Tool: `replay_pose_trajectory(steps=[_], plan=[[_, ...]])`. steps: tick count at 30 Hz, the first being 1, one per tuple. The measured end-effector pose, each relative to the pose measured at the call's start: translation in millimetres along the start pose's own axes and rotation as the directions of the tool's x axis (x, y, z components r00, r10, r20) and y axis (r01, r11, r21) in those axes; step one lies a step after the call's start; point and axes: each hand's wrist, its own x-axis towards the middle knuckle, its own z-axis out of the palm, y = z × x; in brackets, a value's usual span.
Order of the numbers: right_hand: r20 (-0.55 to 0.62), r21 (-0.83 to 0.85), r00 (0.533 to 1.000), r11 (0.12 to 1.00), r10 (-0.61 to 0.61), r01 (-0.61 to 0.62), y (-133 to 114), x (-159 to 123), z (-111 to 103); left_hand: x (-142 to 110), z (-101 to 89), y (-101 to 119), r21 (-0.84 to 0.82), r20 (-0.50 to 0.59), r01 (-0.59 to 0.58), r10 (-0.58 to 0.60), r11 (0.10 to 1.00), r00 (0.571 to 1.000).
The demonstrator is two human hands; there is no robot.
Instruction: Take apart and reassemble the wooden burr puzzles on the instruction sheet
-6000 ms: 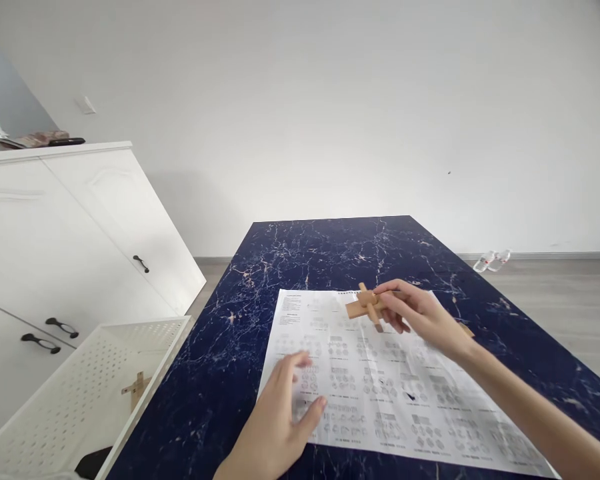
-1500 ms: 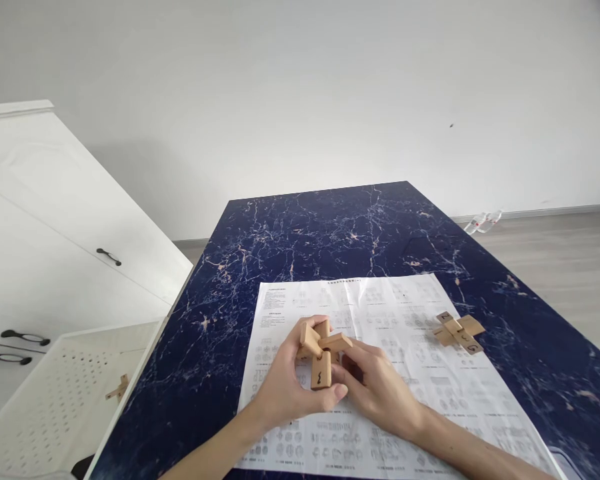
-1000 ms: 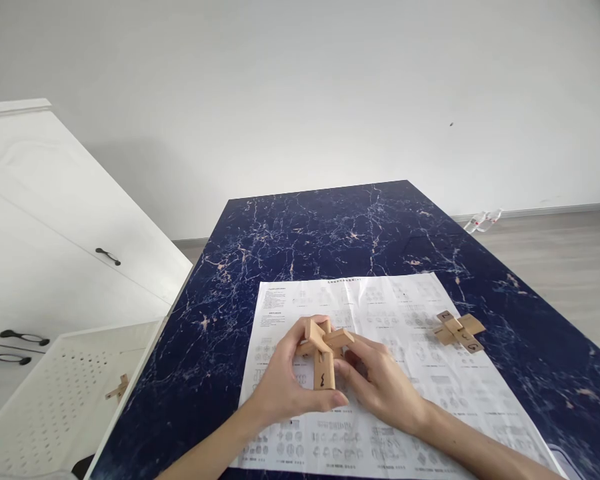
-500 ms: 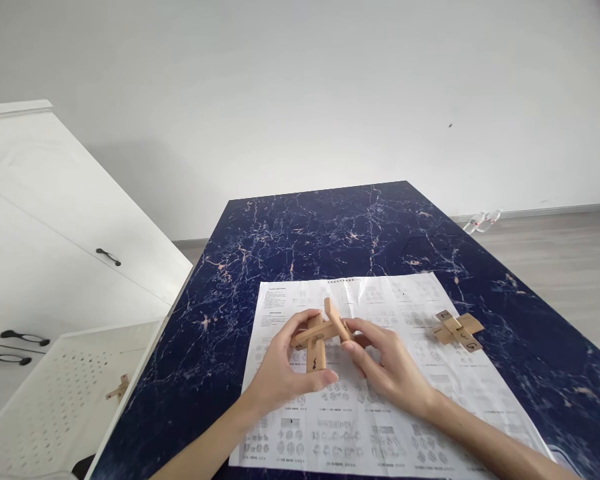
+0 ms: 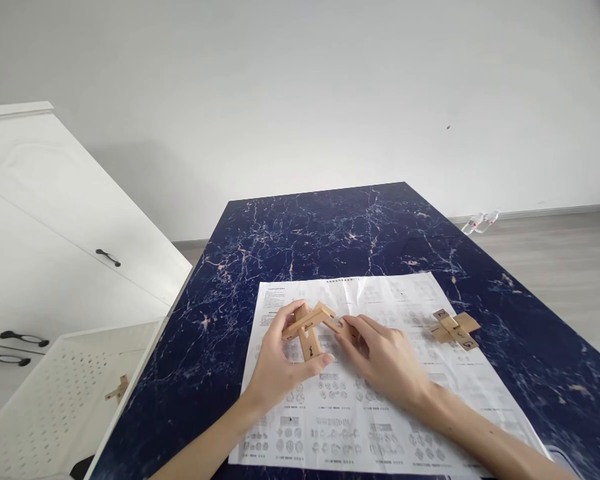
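Both my hands work on a wooden burr puzzle (image 5: 307, 328) held just above a printed instruction sheet (image 5: 380, 400) on the dark blue marbled table (image 5: 330, 233). My left hand (image 5: 280, 367) grips the crossed bars from the left, thumb under a bar marked in black. My right hand (image 5: 385, 360) pinches one bar (image 5: 330, 319) that sticks out sideways from the cluster. A second assembled wooden puzzle (image 5: 455, 328) rests on the sheet's right edge, apart from both hands.
A white perforated basket (image 5: 55, 400) stands left of the table with a small wooden puzzle (image 5: 117, 389) inside. Behind it is a white cabinet (image 5: 55, 220) with black handles. Plastic bottles (image 5: 480, 220) lie on the floor by the far wall.
Earlier my right hand held a puzzle alone further back. Over the last second the held puzzle sank toward the sheet, and my right hand drew one bar outward from the cluster.
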Motion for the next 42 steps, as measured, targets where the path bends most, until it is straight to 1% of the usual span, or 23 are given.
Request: replay_pose_trajectory(steps=[2, 5, 9, 12, 15, 18, 19, 20, 22, 24, 25, 27, 29, 31, 33, 35, 38, 40, 42], plan=[[0.004, -0.067, 1.000, 0.997, -0.026, 0.026, 0, -1, 2, -1, 1.7, 3, 0.033, 0.007, -0.026, 0.026, 0.999, 1.000], [0.002, -0.123, 0.998, 0.990, -0.069, 0.069, 2, -2, 4, -2, 3.4, 5, 0.066, 0.026, -0.061, 0.059, 0.996, 0.998], [-0.007, -0.163, 0.996, 0.983, -0.091, 0.089, 6, -2, 6, -2, 4.4, 7, 0.081, 0.043, -0.092, 0.089, 0.992, 0.995], [-0.032, -0.160, 0.995, 0.983, -0.094, 0.088, 6, -2, 7, -1, 4.8, 6, 0.106, 0.052, -0.112, 0.107, 0.988, 0.993], [-0.078, -0.074, 0.994, 0.994, -0.081, 0.075, 3, -1, 5, -1, 5.1, 3, 0.134, 0.053, -0.130, 0.124, 0.982, 0.991], [-0.152, 0.105, 0.987, 0.992, -0.057, 0.074, -4, -2, 0, -1, 5.6, 1, 0.135, 0.040, -0.153, 0.149, 0.979, 0.988], [-0.150, 0.182, 0.987, 0.980, -0.056, 0.084, -7, -2, -2, -1, 5.8, 0, 0.127, 0.041, -0.164, 0.160, 0.978, 0.986], [-0.119, 0.265, 0.991, 0.960, -0.060, 0.089, -9, -3, -4, -2, 6.0, 0, 0.118, 0.046, -0.175, 0.171, 0.978, 0.984], [0.012, 0.423, 0.997, 0.904, -0.078, 0.066, -14, -5, -8, -3, 6.7, -2, 0.114, 0.050, -0.198, 0.194, 0.973, 0.980], [0.143, 0.523, 0.984, 0.852, -0.104, 0.014, -18, -6, -9, -5, 7.9, -3, 0.137, 0.052, -0.239, 0.234, 0.961, 0.971], [0.181, 0.547, 0.977, 0.837, -0.114, -0.003, -19, -7, -8, -6, 8.8, -4, 0.153, 0.062, -0.267, 0.260, 0.952, 0.964], [0.215, 0.565, 0.970, 0.825, -0.114, -0.029, -22, -9, -6, -9, 10.7, -7, 0.174, 0.114, -0.332, 0.316, 0.927, 0.942], [0.236, 0.573, 0.969, 0.816, -0.078, -0.074, -22, -10, -3, -13, 12.7, -7, 0.168, 0.187, -0.392, 0.361, 0.904, 0.913], [0.259, 0.590, 0.965, 0.797, -0.034, -0.131, -22, -11, 0, -15, 14.0, -5, 0.131, 0.235, -0.419, 0.382, 0.899, 0.894], [0.279, 0.606, 0.960, 0.777, -0.010, -0.168, -20, -11, 1, -16, 14.3, -2, 0.078, 0.242, -0.392, 0.364, 0.916, 0.899], [0.276, 0.605, 0.961, 0.777, -0.002, -0.172, -19, -10, 1, -16, 13.9, 0, 0.052, 0.201, -0.324, 0.308, 0.945, 0.930], [0.243, 0.572, 0.970, 0.809, -0.006, -0.138, -18, -9, 0, -14, 12.0, -1, 0.065, 0.121, -0.213, 0.204, 0.975, 0.971], [0.230, 0.552, 0.973, 0.827, -0.029, -0.106, -19, -8, -1, -11, 10.5, -2, 0.064, 0.132, -0.155, 0.146, 0.986, 0.980], [0.225, 0.546, 0.972, 0.835, -0.066, -0.069, -21, -8, -2, -10, 9.3, -2, 0.041, 0.182, -0.127, 0.118, 0.991, 0.976]])
